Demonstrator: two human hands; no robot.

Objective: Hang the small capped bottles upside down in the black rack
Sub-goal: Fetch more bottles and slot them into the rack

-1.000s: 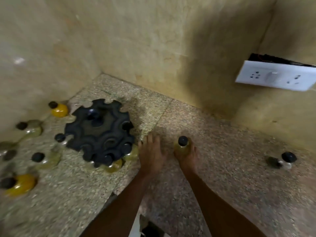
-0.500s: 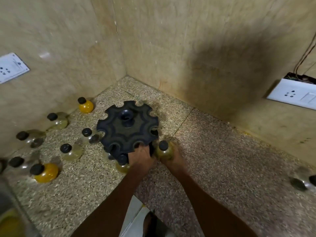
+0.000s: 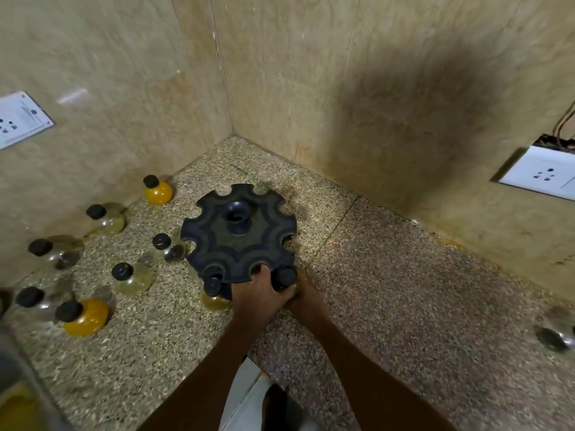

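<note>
The black round rack (image 3: 238, 237), with notched slots around its rim and a hub in the middle, stands on the speckled counter near the corner. My left hand (image 3: 259, 293) grips the rack's near rim. Close beside it, my right hand (image 3: 303, 298) holds a small black-capped bottle (image 3: 286, 276), cap up, at a slot on the near edge. Another capped bottle (image 3: 213, 293) with yellowish liquid sits at the rack's near-left edge. Several more capped bottles stand left of the rack, among them a yellow one (image 3: 82, 315) and a clear one (image 3: 132, 276).
Tiled walls meet in a corner behind the rack. A white socket plate (image 3: 541, 174) is on the right wall and another (image 3: 21, 118) on the left wall. One more bottle (image 3: 557, 334) lies blurred at the far right. A blurred yellow object (image 3: 18, 405) fills the bottom left.
My right hand has carried the capped bottle left from open counter up to the rack's near edge. My left hand has closed on the rack's rim. The view has tilted up.
</note>
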